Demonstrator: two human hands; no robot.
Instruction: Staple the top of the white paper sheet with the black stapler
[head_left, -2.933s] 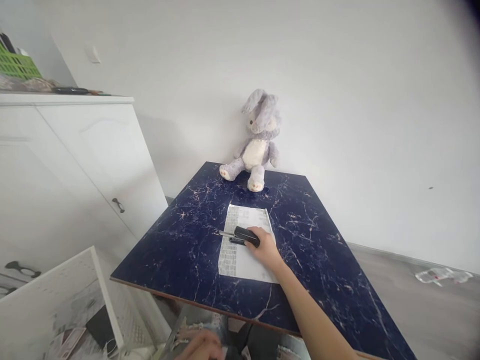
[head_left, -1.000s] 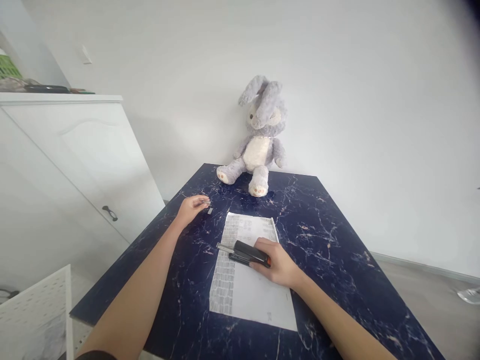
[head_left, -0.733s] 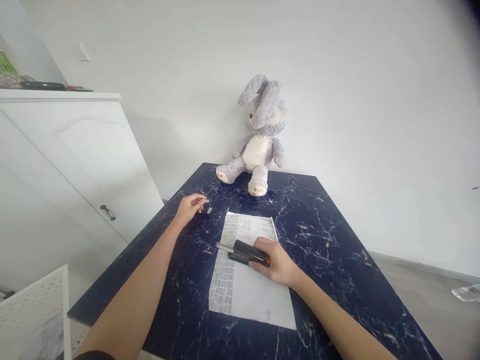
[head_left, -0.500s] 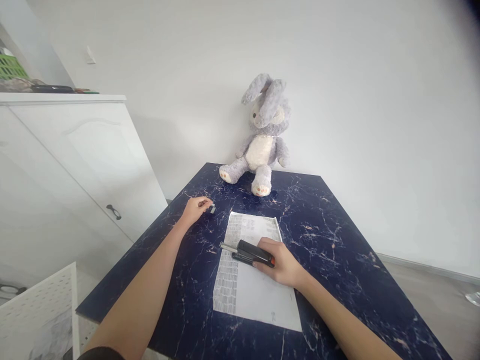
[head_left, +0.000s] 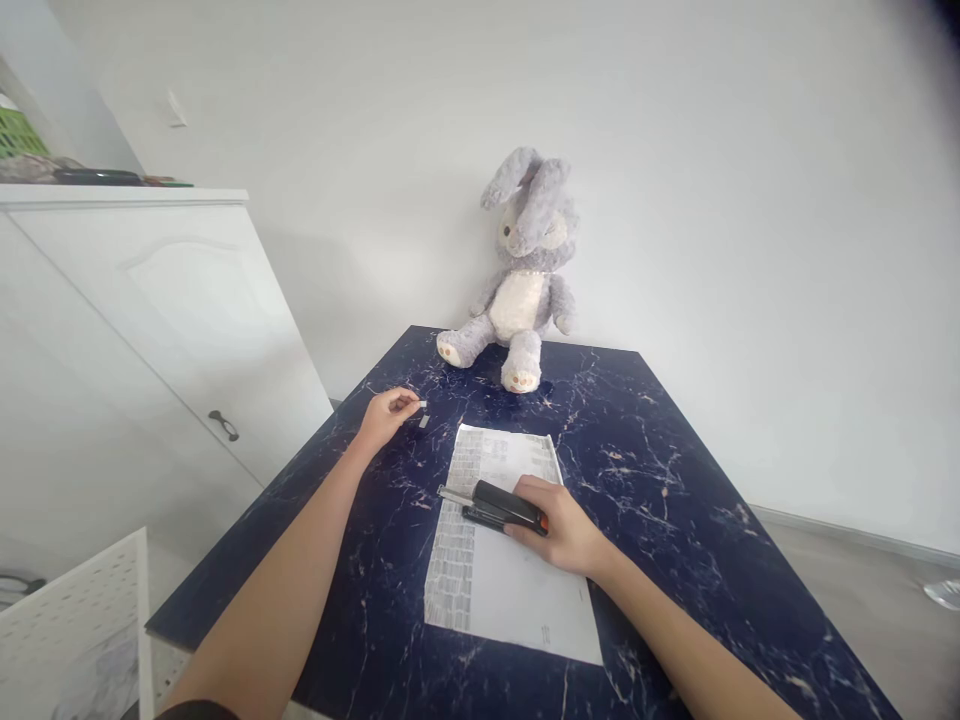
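Observation:
My left hand [head_left: 384,418] is closed in a pinch on a small grey strip of staples [head_left: 423,404], held above the table's left half. Just below it, a second short strip of staples [head_left: 424,422] lies on the tabletop. My right hand [head_left: 564,530] is wrapped round the back end of a black stapler [head_left: 508,502] with a red-orange spot near its rear. Its metal magazine [head_left: 454,496] sticks out to the left, between the raised upper arm and the base. Under the stapler lies a sheet of printed paper [head_left: 525,602].
A grey plush rabbit [head_left: 519,300] sits at the far edge of the dark blue marbled table [head_left: 660,560], against the wall. On the left stand a white cabinet [head_left: 180,290] and, lower down, a white perforated basket [head_left: 75,590].
My left hand has lifted slightly from the tabletop with a strip of staples between the fingertips, leaving another strip on the table. My right hand and the stapler stay put.

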